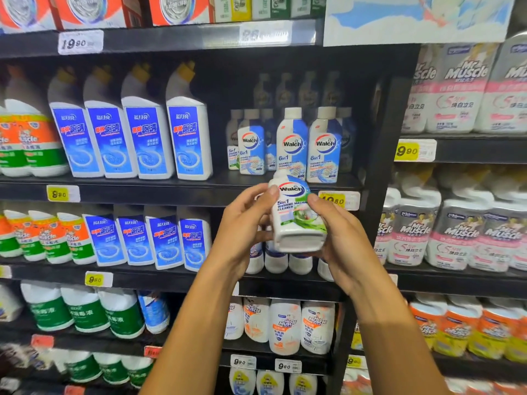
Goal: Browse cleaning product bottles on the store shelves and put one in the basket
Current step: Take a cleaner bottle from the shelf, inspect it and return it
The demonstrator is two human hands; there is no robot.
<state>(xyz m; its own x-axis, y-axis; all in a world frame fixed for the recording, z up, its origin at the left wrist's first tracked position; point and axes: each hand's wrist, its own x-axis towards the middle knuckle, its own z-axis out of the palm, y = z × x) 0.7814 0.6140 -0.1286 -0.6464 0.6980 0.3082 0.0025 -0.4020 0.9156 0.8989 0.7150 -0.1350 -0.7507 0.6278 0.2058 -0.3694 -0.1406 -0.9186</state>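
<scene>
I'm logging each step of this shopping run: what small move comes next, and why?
Probably lower the Walch bottle toward the basket. Both the left hand and right hand already grip it off the shelf, label facing up as if being read. No basket is in view.

Bright, even store lighting from overhead, deep shadow at the back of the black shelves (pixel 182 189), glare washing out a clear price strip (pixel 265 32), wide-angle bowing at the frame edges, motion blur softening side and lower bottles, centre labels sharpest
</scene>
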